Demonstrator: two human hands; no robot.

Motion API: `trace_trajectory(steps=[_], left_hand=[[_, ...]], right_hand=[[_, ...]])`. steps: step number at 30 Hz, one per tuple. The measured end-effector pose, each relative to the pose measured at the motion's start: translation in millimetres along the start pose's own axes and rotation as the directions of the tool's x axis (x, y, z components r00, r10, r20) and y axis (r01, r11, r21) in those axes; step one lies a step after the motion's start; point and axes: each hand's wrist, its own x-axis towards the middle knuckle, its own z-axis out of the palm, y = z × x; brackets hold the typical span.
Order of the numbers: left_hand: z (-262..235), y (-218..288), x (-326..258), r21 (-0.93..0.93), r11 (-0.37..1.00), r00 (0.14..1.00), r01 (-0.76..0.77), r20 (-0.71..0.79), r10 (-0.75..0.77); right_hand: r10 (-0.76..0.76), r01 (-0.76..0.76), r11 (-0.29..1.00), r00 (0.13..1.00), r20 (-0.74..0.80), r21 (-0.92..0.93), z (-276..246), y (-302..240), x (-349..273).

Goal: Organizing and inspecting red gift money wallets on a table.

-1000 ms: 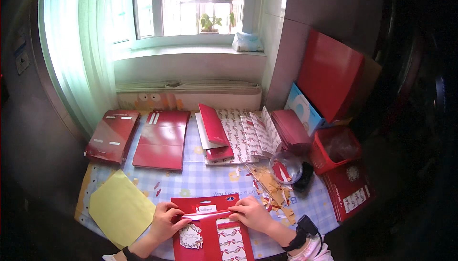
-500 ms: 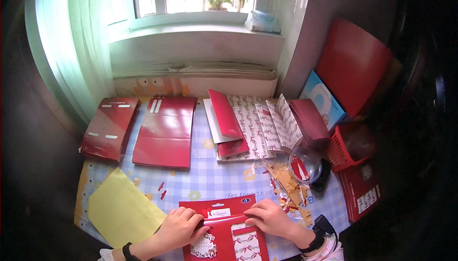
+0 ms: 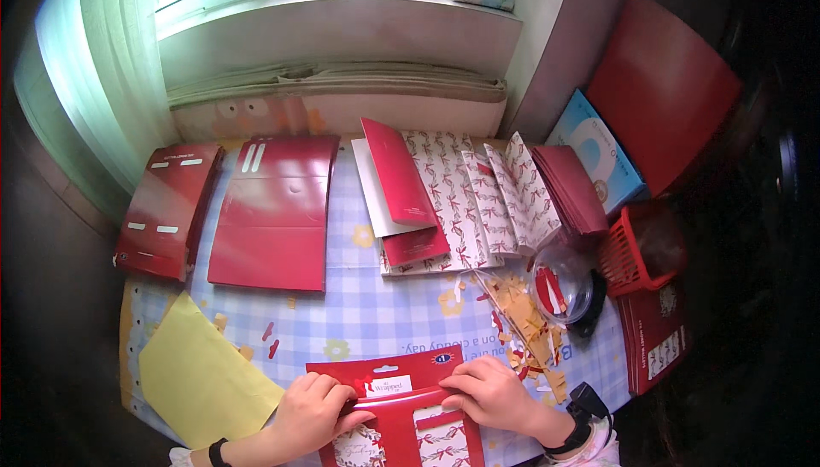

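Observation:
A red cardboard package (image 3: 396,434) with a hang hole at its top lies at the near edge of the table. It has a white label (image 3: 387,386) with a red bow, a scalloped white tag at lower left and a patterned white panel at lower right. A raised fold crosses it below the label. My left hand (image 3: 309,411) pinches the fold's left end, thumb below and fingers above. At the fold's right end, my right hand (image 3: 494,394) grips it the same way. The package's lower edge runs out of the picture.
Yellow paper (image 3: 205,381) lies left of my hands. Behind stand two red card stacks (image 3: 278,236) and leaf-patterned folded cards (image 3: 440,185). Right are tan paper scraps (image 3: 521,317), a clear round tub (image 3: 562,287), a red basket (image 3: 628,249) and a blue box (image 3: 598,146).
The view has tilted downward, so the window sits higher in the picture. Both hands keep hold of the fold, and more of the label above it shows.

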Motion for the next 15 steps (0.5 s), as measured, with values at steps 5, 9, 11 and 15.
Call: trace_trajectory(steps=[5, 9, 11, 15], left_hand=[[-3, 1, 1, -0.023, 0.999, 0.997, 0.037, 0.065, -0.035], [-5, 6, -2, -0.071, 0.99, 0.989, 0.118, 0.095, -0.111], [-4, 8, -2, -0.101, 0.989, 0.994, 0.108, 0.025, -0.106], [-5, 8, -1, -0.107, 0.99, 0.996, 0.088, 0.002, -0.089]], right_hand=[[-0.023, 0.023, 1.0, 1.0, 0.011, -0.011, -1, 1, 2], [0.017, -0.02, 0.997, 0.999, 0.037, 0.078, -5, 4, 4], [0.039, -0.042, 0.995, 0.998, 0.043, 0.085, -9, 5, 3], [0.074, -0.077, 0.995, 0.996, 0.053, 0.066, -13, 7, 1]])
